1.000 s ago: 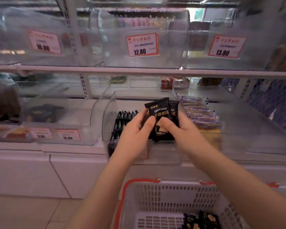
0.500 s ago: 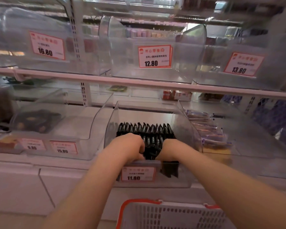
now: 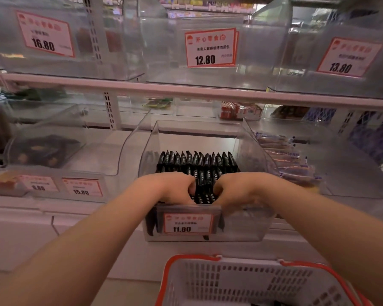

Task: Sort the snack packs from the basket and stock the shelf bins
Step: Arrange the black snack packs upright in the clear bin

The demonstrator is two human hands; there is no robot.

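A second ago both hands held a black foil snack pack up above the clear plastic shelf bin (image 3: pixel 208 133). Now the left hand (image 3: pixel 170 187) and right hand (image 3: pixel 237 188) are down inside the bin's front end, fingers curled into the upright row of black snack packs (image 3: pixel 197 162), which now stretches across the bin.

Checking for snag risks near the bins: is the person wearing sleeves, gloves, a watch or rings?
Nothing worn shows. Both forearms are bare along all that is in view, with no sleeves, and the left hand and right hand have no gloves, watch or wristband. Fingers curl away, so rings cannot be ruled out.
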